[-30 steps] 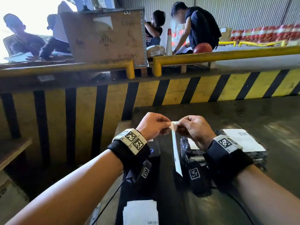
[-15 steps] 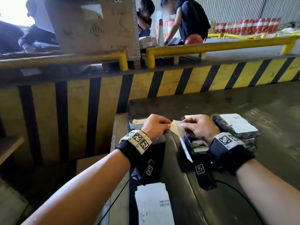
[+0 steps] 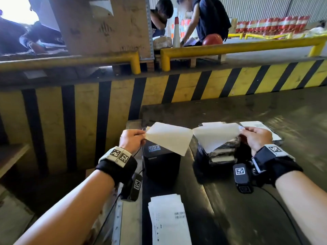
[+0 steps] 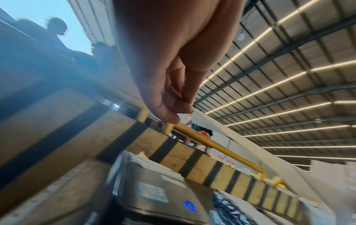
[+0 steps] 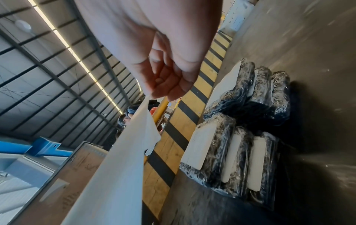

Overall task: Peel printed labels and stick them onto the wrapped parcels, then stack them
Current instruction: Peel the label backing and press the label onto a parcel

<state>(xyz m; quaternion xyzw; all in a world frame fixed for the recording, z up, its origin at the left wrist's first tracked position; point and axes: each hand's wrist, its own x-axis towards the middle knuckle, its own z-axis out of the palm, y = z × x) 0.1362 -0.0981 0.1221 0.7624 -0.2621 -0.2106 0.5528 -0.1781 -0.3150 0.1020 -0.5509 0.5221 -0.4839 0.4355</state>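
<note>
My left hand [image 3: 143, 137] pinches the corner of a cream sheet [image 3: 169, 139] and holds it over the black label printer [image 3: 161, 161]. My right hand [image 3: 243, 132] pinches the corner of a white sheet [image 3: 215, 137] over a stack of black wrapped parcels [image 3: 223, 153]. The two sheets meet edge to edge between my hands. The left wrist view shows the left fingertips [image 4: 173, 117] nipping the cream sheet [image 4: 221, 134]. In the right wrist view the white sheet [image 5: 125, 167] hangs from my right hand [image 5: 154, 95], beside two parcel stacks [image 5: 231, 152] with white labels on them.
A strip of printed labels [image 3: 168, 218] lies in front of the printer. A second labelled parcel stack [image 3: 256, 125] sits behind my right hand. The dark table [image 3: 265, 200] ends at a yellow-and-black striped barrier [image 3: 177, 89]. Beyond the yellow rails [image 3: 238, 47], people work.
My hands have pulled apart sideways. The narrow folded strip they held together now spreads into two wide sheets, one in each hand.
</note>
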